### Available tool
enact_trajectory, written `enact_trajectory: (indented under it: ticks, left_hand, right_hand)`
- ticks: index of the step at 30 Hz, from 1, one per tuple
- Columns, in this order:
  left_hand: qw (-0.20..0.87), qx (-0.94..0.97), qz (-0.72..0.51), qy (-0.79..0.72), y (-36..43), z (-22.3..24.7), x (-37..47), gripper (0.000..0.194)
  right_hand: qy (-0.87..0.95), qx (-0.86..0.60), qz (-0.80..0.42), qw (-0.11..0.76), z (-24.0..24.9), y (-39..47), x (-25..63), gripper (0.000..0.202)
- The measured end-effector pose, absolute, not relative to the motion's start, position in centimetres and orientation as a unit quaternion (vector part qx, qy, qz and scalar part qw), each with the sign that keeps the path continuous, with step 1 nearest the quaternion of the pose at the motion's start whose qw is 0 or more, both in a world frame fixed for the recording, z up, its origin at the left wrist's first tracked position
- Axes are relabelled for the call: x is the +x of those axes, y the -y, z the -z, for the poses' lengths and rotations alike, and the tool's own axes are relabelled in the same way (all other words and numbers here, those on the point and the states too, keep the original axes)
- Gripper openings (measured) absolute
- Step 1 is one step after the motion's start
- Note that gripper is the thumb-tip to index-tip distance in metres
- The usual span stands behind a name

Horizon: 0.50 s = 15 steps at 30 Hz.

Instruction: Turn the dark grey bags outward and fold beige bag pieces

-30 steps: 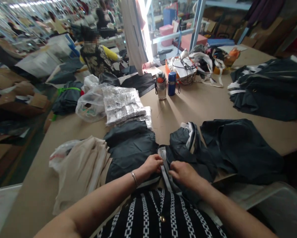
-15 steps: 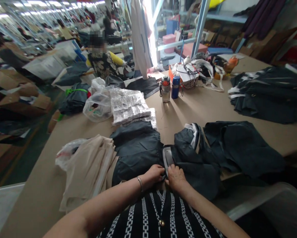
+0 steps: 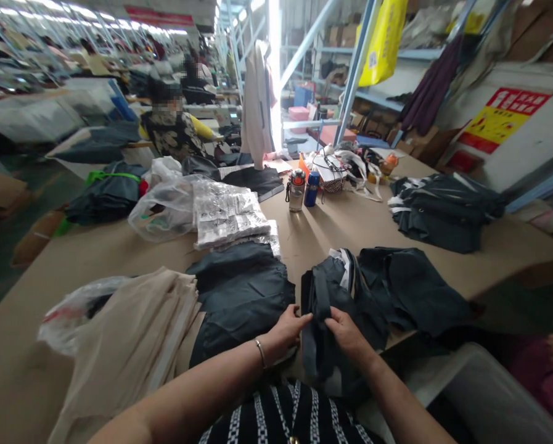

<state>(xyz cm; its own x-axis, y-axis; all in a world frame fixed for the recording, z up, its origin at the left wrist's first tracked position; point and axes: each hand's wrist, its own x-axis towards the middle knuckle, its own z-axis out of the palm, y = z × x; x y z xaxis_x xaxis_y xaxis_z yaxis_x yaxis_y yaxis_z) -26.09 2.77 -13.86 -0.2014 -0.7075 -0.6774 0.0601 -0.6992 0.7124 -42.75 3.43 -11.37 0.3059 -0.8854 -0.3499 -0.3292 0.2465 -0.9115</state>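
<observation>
A dark grey-green fabric piece [image 3: 321,296] with a folded band along its edge is lifted before me, partly raised from the pile on the right. My right hand [image 3: 348,330] pinches the band between thumb and fingers. On the other edge is my left hand [image 3: 288,325], closed at the cloth with its thumb against it; its fingertips are partly hidden. Left of it lies a flat stack of dark fabric pieces [image 3: 241,296]. Beside that stack is a pile of beige fabric pieces [image 3: 132,333].
More dark pieces [image 3: 410,287] lie to the right. Plastic-wrapped packs [image 3: 230,216], a clear bottle [image 3: 296,192] and a blue flask [image 3: 312,188] stand farther back on the brown table [image 3: 345,228]. Another dark garment pile [image 3: 447,213] sits at back right. A co-worker [image 3: 172,126] sits beyond.
The view has tilted up and turned right. My hands have drawn apart slightly, and the dark fabric's edge is now raised, with its pale strip no longer showing. A hand and purple sleeve appear at far right.
</observation>
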Motion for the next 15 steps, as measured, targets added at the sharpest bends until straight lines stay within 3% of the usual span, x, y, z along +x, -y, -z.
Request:
enact_trajectory:
  ticks: [4,8,11,15]
  left_hand:
    - [0.337,0.501,0.746,0.282,-1.4,11.4,-26.3,0.046]
    - [0.294,0.405,0.82,0.276,-0.3,9.4,-25.6,0.047]
    - [0.294,0.358,0.842,0.278,0.0,6.8,-25.3,0.05]
    - [0.215,0.27,0.892,0.29,-1.9,1.2,-26.0,0.046]
  right_hand:
    - [-0.456,-0.438,0.368,0.682,7.3,-5.3,-41.6,0.03]
    - [-0.448,-0.434,0.387,0.679,5.4,-5.9,-41.5,0.033]
    - [-0.483,-0.487,0.369,0.628,5.7,-5.0,-43.4,0.04]
    - [-0.581,-0.594,0.321,0.455,7.6,-1.5,-48.3,0.036]
